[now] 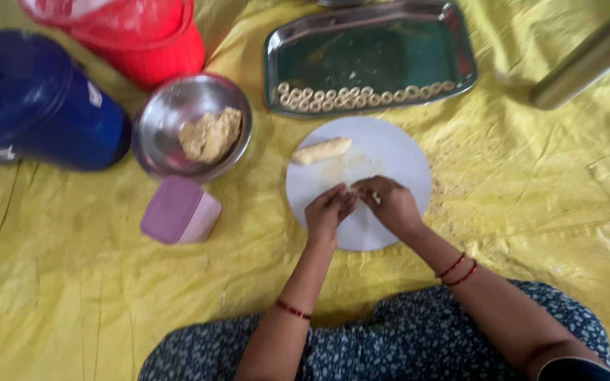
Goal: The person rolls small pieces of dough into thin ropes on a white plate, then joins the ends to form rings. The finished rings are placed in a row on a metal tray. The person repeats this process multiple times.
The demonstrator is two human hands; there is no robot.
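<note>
My left hand (327, 209) and my right hand (390, 204) meet over a round white board (404, 159), fingertips pinched together on a small piece of pale dough (356, 190). A short roll of dough (321, 150) lies on the board's far left part. Beyond the board sits a steel tray (372, 49) with several small dough rings (361, 97) lined up along its near edge. A steel bowl (171, 116) to the left holds a lump of dough (210, 134).
A yellow sheet (72, 282) covers the floor. A blue container (33, 99) and a red bucket (146, 39) stand at the far left. A small lilac box (179, 210) lies near the bowl. A steel cylinder (591, 56) lies at the far right.
</note>
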